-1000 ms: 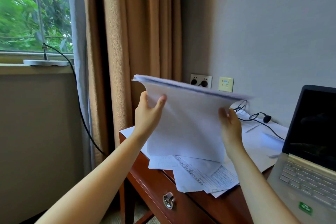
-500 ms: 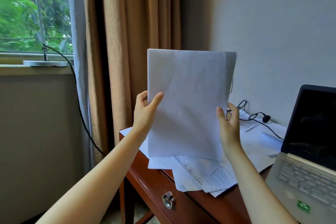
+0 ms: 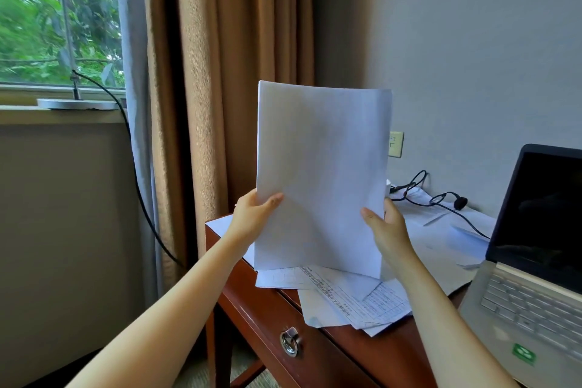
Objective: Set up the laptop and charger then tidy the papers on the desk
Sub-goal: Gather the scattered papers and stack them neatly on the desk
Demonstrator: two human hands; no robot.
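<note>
A stack of white papers [image 3: 321,173] stands upright above the left end of the wooden desk [image 3: 264,302]. My left hand [image 3: 252,217] grips its left edge and my right hand [image 3: 382,227] grips its right edge. Its bottom edge is down at the loose printed sheets [image 3: 349,296] that lie spread on the desk. An open silver laptop [image 3: 535,277] with a dark screen sits at the right. A black charger cable [image 3: 441,201] lies coiled on more sheets by the wall.
A wall socket plate [image 3: 396,144] shows just right of the stack. The desk drawer has a metal ring pull [image 3: 291,342]. Brown curtains [image 3: 226,72] hang behind the desk. A lamp base [image 3: 77,103] with a black cord sits on the window sill.
The stack swung from tilted flat to upright and then came down a little toward the desk. Both hands kept their hold on its edges.
</note>
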